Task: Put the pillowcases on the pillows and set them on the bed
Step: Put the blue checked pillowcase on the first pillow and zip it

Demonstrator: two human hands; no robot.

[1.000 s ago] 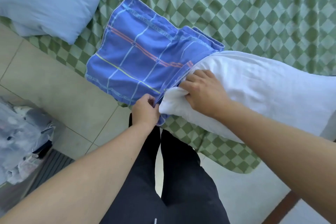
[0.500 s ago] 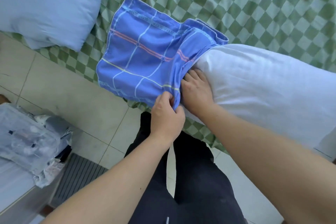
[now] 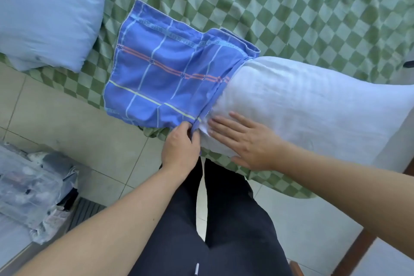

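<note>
My right hand [image 3: 243, 141] now lies flat, fingers straight and spread on the white pillow [image 3: 313, 105] just right of the case mouth; half a second ago those fingers were curled and tucked in at the opening, so I read this as a shift from stuffing the corner to pressing it down. My left hand [image 3: 181, 148] pinches the near hem of the blue plaid pillowcase [image 3: 165, 78], thumb and fingers closed on the fabric at lower centre, much as before.

The case covers only the pillow's left end; its mouth sits bunched around the pillow at mid-frame, and most of the pillow stretches bare toward the right edge. The left part of the case lies flat and unfilled.

Both rest on the green checked bedsheet [image 3: 291, 2], near the mattress edge. A pale blue quilt [image 3: 44, 6] fills the upper left. My judgement: the near corner is seated, and the hem needs pulling farther right.
</note>
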